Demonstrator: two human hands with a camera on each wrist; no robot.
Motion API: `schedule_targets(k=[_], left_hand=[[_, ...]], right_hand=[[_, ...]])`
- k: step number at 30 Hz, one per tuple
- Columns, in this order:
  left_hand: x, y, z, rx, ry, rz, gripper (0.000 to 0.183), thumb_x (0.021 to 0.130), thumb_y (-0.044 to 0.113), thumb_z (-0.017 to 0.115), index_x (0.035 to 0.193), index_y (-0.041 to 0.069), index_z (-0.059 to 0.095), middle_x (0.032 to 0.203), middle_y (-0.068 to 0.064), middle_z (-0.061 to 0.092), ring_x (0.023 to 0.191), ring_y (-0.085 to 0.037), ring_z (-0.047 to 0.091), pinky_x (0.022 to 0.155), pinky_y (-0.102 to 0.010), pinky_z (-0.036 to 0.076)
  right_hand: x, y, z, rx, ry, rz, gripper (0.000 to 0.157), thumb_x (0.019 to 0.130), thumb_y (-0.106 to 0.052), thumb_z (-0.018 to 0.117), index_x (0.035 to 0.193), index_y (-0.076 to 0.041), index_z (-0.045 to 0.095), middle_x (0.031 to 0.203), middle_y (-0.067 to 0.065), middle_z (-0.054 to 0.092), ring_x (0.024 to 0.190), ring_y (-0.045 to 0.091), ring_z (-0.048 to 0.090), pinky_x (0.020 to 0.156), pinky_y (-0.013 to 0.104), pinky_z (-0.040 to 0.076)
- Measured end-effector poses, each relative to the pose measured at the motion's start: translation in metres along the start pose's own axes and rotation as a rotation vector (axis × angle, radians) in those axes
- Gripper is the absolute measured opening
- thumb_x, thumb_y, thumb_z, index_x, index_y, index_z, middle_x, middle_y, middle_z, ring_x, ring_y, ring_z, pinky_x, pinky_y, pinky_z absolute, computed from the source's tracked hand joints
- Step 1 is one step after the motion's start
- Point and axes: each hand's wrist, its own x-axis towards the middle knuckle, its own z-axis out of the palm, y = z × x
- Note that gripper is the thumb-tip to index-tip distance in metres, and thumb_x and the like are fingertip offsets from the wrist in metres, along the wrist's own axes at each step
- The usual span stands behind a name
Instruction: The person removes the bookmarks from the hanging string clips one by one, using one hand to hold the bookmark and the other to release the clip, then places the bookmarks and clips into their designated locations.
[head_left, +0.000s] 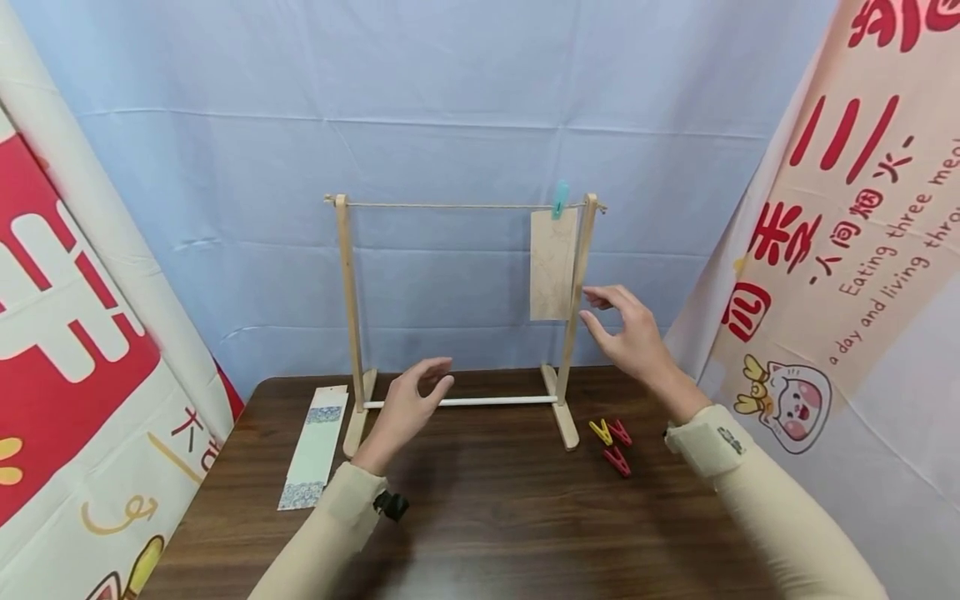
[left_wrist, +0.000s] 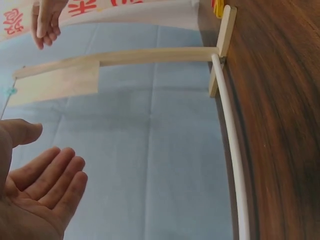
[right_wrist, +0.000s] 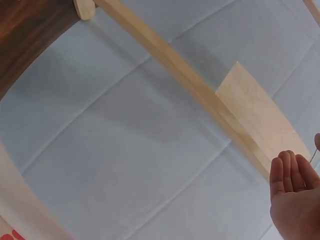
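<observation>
A cream paper card (head_left: pixel 552 265) hangs from the rack's string (head_left: pixel 450 206) near the right post, held by a teal clothespin (head_left: pixel 560 200). My right hand (head_left: pixel 630 333) is just right of that post, fingers loosely bent with nothing between them. Over the rack's white bottom bar (head_left: pixel 498 402), near its left end, my left hand (head_left: pixel 411 402) hovers with relaxed fingers, holding nothing. In the left wrist view the left hand (left_wrist: pixel 42 185) shows an empty palm. The right wrist view has the right hand (right_wrist: pixel 295 192) near the wooden post (right_wrist: pixel 175 65), its fingers straight and together.
Patterned paper cards (head_left: pixel 313 450) lie stacked at the table's left. A yellow clothespin (head_left: pixel 601 431) and two red clothespins (head_left: pixel 617 461) lie right of the rack's right foot (head_left: pixel 561 408). Blue cloth (head_left: pixel 450 100) hangs behind the wooden table (head_left: pixel 510 517).
</observation>
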Motion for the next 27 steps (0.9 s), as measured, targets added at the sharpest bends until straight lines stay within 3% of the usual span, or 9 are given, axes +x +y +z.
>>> schedule_targets(k=[4,7,19,27], left_hand=[[0.003,0.007,0.004,-0.006,-0.018,-0.003,0.038,0.108,0.028,0.069,0.145,0.019,0.066,0.143,-0.001,0.069,0.131,-0.024,0.064,0.110,-0.050,0.052],[0.006,0.012,0.007,-0.005,-0.025,-0.005,0.038,0.108,0.029,0.069,0.145,0.020,0.067,0.143,0.000,0.069,0.131,-0.023,0.065,0.110,-0.050,0.052],[0.036,0.035,0.016,0.024,-0.070,0.050,0.040,0.109,0.027,0.068,0.148,0.018,0.064,0.147,-0.001,0.066,0.135,-0.023,0.062,0.112,-0.045,0.052],[0.052,0.043,0.025,0.053,-0.098,0.082,0.042,0.108,0.025,0.069,0.148,0.015,0.064,0.146,-0.004,0.067,0.135,-0.025,0.062,0.113,-0.041,0.051]], right_hand=[[0.007,0.000,-0.003,0.001,-0.003,-0.026,0.037,0.096,0.002,0.078,0.132,0.004,0.070,0.118,0.020,0.071,0.105,0.031,0.066,0.093,0.040,0.052],[0.013,-0.001,-0.006,0.011,0.008,-0.049,0.037,0.095,0.003,0.078,0.131,0.006,0.069,0.119,0.022,0.071,0.106,0.034,0.065,0.094,0.045,0.052],[0.044,-0.006,-0.018,-0.005,0.039,-0.084,0.036,0.097,0.002,0.077,0.132,0.007,0.069,0.122,0.021,0.071,0.110,0.036,0.065,0.098,0.051,0.051],[0.052,-0.006,-0.022,-0.026,-0.003,-0.098,0.034,0.098,-0.001,0.076,0.131,0.004,0.071,0.124,0.018,0.072,0.113,0.034,0.065,0.099,0.050,0.051]])
